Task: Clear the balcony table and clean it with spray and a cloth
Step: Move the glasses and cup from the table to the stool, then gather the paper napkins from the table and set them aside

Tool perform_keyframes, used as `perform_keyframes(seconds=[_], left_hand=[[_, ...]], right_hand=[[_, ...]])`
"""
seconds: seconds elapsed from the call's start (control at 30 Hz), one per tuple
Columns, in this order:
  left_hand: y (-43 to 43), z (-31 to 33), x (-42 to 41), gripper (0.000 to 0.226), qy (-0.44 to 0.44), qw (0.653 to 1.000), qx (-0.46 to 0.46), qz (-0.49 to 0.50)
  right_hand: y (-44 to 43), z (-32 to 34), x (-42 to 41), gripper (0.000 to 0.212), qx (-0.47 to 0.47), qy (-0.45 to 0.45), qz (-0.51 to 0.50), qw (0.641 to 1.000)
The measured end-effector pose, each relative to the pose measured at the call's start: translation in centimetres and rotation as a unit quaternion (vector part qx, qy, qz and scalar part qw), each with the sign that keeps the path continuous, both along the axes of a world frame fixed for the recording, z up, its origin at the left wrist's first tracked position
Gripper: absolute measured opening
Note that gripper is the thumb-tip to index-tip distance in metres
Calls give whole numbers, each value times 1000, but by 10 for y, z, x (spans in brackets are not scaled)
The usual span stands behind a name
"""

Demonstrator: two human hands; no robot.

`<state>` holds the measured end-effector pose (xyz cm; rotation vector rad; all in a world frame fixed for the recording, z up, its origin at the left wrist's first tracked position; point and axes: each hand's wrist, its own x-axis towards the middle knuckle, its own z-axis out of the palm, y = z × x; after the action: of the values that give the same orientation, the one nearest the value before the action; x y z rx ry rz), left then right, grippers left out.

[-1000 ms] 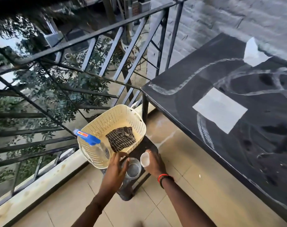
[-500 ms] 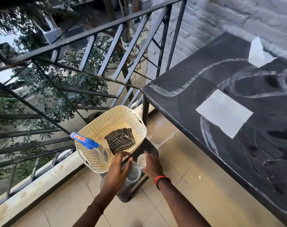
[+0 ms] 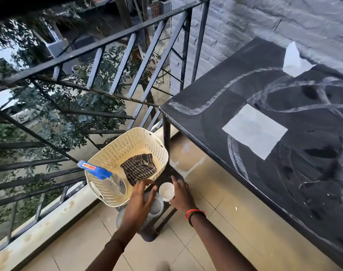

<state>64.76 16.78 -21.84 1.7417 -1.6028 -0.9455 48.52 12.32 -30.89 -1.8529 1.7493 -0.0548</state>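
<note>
The black balcony table (image 3: 215, 106) fills the right side, streaked with white dust. Two white paper sheets (image 3: 254, 132) (image 3: 294, 59) lie on it. Left of the table, a cream basket (image 3: 112, 155) sits on a low dark stool (image 3: 166, 174). It holds a checked cloth (image 3: 138, 168) and a spray bottle (image 3: 100, 171) with a blue head. My left hand (image 3: 140, 200) hovers with fingers spread over a clear glass (image 3: 157, 205) on the stool. My right hand (image 3: 182, 194) has a small white cup (image 3: 166, 190) between thumb and forefinger, at the stool top.
A black metal railing (image 3: 116, 38) runs along the left, with trees below it. A grey brick wall (image 3: 264, 20) stands behind the table. Beige floor tiles (image 3: 215, 192) lie between the stool and the table. A low concrete kerb (image 3: 49, 222) runs under the railing.
My left hand has lifted off the clear glass and spread its fingers. My right hand has brought the white cup down beside the glass on the stool.
</note>
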Motion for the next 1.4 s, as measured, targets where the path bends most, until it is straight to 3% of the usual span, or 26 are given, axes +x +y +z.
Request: perform_keyframes(seconds=[0.23, 0.4, 0.53, 0.7, 0.87, 0.93, 1.2, 1.4], left_hand=[[3, 35, -33, 16, 41, 999, -29, 5], [1, 59, -72, 18, 59, 996, -50, -40], [-4, 89, -121, 26, 79, 992, -56, -74], [-5, 118, -186, 12, 105, 985, -75, -116], [6, 139, -259, 11, 108, 973, -104, -178], [12, 145, -292, 9, 113, 969, -94, -200], [49, 163, -422, 7, 114, 947, -55, -294], [77, 165, -521, 9, 89, 926, -43, -365]], right_hand=[[33, 66, -18, 70, -26, -78, -68, 994], [70, 128, -45, 39, -59, -199, -146, 967], [94, 169, -87, 25, -101, -220, -216, 946], [119, 210, -152, 20, -142, -218, -291, 921], [142, 244, -228, 15, -193, -236, -390, 869], [152, 256, -262, 23, -207, -221, -413, 859], [214, 284, -403, 16, -232, -194, -522, 798], [287, 294, -507, 14, -235, -97, -612, 749]])
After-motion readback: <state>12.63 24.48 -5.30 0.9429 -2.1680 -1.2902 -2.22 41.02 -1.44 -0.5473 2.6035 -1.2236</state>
